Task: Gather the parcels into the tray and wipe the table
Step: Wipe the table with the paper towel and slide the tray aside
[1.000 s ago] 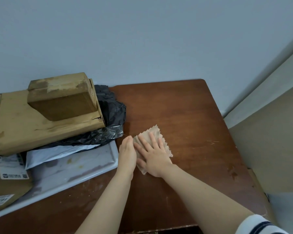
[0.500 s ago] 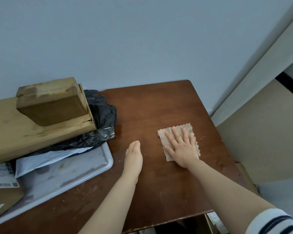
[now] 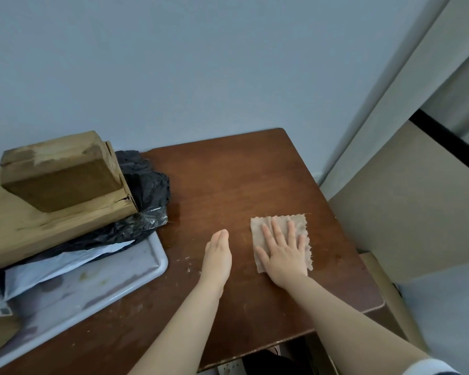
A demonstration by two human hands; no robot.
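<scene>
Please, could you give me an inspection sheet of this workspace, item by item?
Surface: brown wooden table, scratched.
Job's things: grey tray carries stacked parcels: small box on long box, black bag, white mailer; beige cloth lies flat on the table.
Clutter: pale specks on the table beside the tray.
Grips: left hand open, edge-on on the table; right hand flat, pressing the cloth.
Cables: nothing seen.
Surroundings: pale wall behind; beige panel to the right.
</scene>
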